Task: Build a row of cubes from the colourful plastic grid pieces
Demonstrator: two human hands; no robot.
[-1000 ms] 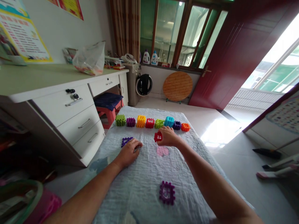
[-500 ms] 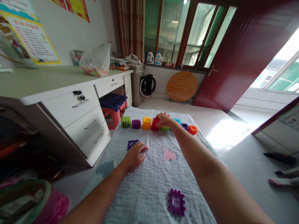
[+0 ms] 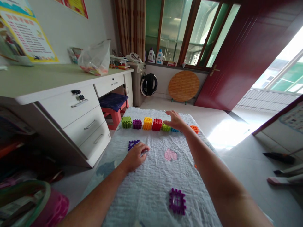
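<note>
A row of toy blocks crosses the far part of the cloth: green [image 3: 126, 122], purple [image 3: 137, 124], yellow [image 3: 147, 123], red [image 3: 157, 124], lime [image 3: 166, 127], blue [image 3: 174, 130] and orange [image 3: 195, 129]. Above the lime and blue ones, my right hand [image 3: 174, 120] is open, thumb and fingers apart, just right of the red block. My left hand [image 3: 137, 156] rests on the cloth, fingers loosely apart and holding nothing, beside a flat dark purple piece [image 3: 133, 144]. Nearer to me lies a flat purple square piece [image 3: 177, 201]. My right forearm partly hides a small orange piece [image 3: 195, 166].
The blocks lie on a pale quilted cloth [image 3: 151, 189]. To the left stand a white desk [image 3: 71, 110] with a plastic bag [image 3: 94, 60] and a red stool [image 3: 115, 116]. A pink basket [image 3: 55, 205] is at the lower left.
My right hand has let go of the red block and moved to the right, its fingers now spread. My left hand stays in place. The view has shifted slightly.
</note>
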